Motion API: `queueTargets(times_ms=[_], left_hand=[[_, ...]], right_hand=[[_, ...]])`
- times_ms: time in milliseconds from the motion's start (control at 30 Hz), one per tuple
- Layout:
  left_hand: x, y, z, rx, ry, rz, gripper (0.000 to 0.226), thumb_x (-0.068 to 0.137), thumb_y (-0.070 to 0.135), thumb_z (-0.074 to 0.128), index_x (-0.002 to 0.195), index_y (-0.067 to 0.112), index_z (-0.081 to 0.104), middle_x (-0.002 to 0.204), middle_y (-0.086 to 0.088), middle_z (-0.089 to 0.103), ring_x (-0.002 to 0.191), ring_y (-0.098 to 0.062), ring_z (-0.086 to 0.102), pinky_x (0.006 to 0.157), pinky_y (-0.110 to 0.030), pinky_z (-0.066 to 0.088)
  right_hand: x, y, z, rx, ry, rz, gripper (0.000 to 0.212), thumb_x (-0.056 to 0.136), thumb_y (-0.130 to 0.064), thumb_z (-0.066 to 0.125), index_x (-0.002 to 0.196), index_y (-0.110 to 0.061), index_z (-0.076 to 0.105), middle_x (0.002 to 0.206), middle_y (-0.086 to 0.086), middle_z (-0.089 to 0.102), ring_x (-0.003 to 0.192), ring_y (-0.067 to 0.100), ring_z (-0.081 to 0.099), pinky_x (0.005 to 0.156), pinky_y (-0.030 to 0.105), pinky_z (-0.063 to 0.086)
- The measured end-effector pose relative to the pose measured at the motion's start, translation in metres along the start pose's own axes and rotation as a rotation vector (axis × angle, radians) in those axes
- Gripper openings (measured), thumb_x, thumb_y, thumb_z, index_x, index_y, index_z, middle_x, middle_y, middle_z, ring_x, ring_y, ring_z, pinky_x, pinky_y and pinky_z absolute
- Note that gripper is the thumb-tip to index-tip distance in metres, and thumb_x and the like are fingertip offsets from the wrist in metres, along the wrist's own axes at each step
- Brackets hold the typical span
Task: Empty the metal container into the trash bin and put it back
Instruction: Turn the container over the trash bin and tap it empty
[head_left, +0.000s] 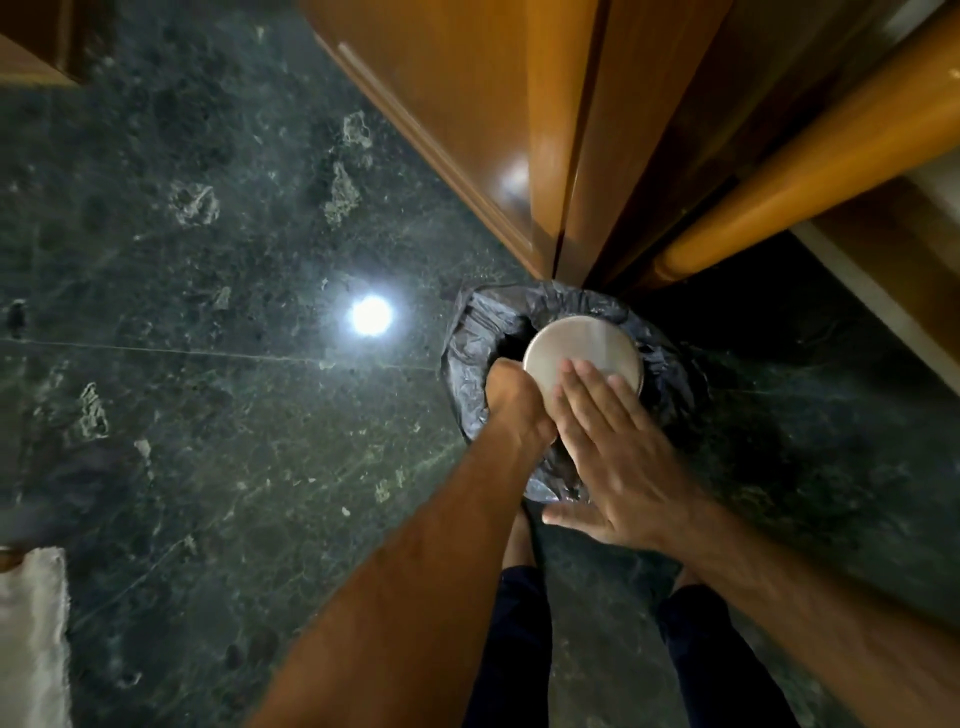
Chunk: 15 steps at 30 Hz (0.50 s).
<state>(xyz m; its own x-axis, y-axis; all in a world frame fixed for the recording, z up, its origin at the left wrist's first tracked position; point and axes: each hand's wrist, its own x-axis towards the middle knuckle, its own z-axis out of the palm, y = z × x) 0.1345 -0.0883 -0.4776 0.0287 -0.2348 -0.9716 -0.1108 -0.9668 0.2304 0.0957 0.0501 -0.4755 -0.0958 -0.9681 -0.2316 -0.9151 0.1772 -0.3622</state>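
The round metal container (576, 348) is turned upside down over the trash bin (478, 332), its flat shiny base facing up at me. The bin stands on the floor and is lined with a black plastic bag. My left hand (514, 405) grips the container's side at its left edge, fingers wrapped around it. My right hand (613, 457) lies flat, fingers together, with the fingertips resting on the container's base. What is inside the container or the bin is hidden.
Glossy wooden cabinet doors (467, 119) rise just behind the bin, with a rounded wooden edge (810, 161) at the right. The floor (208, 364) is dark green marble with a lamp reflection. A pale cloth (31, 639) lies at the lower left. My legs stand below the bin.
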Motion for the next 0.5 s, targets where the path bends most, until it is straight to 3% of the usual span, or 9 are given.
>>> queueTargets(times_ms=[200, 267, 333, 433, 500], left_hand=[[0.002, -0.006, 0.000, 0.040, 0.034, 0.048, 0.032, 0.089, 0.021, 0.039, 0.090, 0.000, 0.063, 0.100, -0.025, 0.070, 0.088, -0.039, 0.066, 0.085, -0.053, 0.057], [0.004, -0.008, 0.000, 0.120, 0.056, 0.055, 0.030, 0.092, 0.020, 0.039, 0.080, 0.003, 0.061, 0.084, -0.019, 0.068, 0.079, -0.034, 0.064, 0.075, -0.047, 0.058], [0.009, -0.013, -0.006, 0.145, 0.024, 0.078, 0.029, 0.090, 0.018, 0.041, 0.071, 0.005, 0.059, 0.074, -0.013, 0.067, 0.075, -0.031, 0.065, 0.077, -0.045, 0.060], [0.004, -0.019, -0.008, 0.092, -0.174, 0.090, 0.038, 0.101, 0.015, 0.038, 0.074, 0.013, 0.065, 0.069, 0.004, 0.074, 0.068, -0.013, 0.072, 0.061, -0.027, 0.060], [0.002, -0.018, -0.012, 0.043, -0.166, 0.082, 0.040, 0.102, 0.012, 0.037, 0.078, 0.007, 0.069, 0.069, -0.004, 0.074, 0.068, -0.019, 0.074, 0.067, -0.034, 0.061]], right_hand=[[0.009, 0.009, -0.005, 0.059, 0.025, 0.253, 0.105, 0.092, -0.075, 0.009, 0.151, 0.012, 0.012, 0.162, 0.032, 0.001, 0.152, 0.043, -0.002, 0.119, 0.063, 0.016], [0.017, 0.010, -0.006, 0.052, 0.038, 0.232, 0.106, 0.091, -0.075, 0.012, 0.150, 0.013, 0.014, 0.161, 0.033, 0.002, 0.152, 0.044, 0.000, 0.121, 0.062, 0.014], [0.028, 0.004, -0.009, 0.037, 0.031, 0.180, 0.115, 0.086, -0.081, 0.004, 0.151, 0.013, 0.014, 0.161, 0.032, 0.002, 0.152, 0.043, 0.000, 0.123, 0.059, 0.009], [0.030, -0.003, -0.010, 0.073, 0.034, 0.077, 0.128, 0.075, -0.089, -0.003, 0.151, 0.012, 0.014, 0.161, 0.031, 0.003, 0.152, 0.042, 0.000, 0.124, 0.056, 0.004], [0.027, -0.006, -0.009, 0.053, -0.015, 0.020, 0.128, 0.075, -0.090, -0.003, 0.152, 0.010, 0.015, 0.163, 0.029, 0.003, 0.153, 0.039, -0.001, 0.124, 0.055, 0.005]])
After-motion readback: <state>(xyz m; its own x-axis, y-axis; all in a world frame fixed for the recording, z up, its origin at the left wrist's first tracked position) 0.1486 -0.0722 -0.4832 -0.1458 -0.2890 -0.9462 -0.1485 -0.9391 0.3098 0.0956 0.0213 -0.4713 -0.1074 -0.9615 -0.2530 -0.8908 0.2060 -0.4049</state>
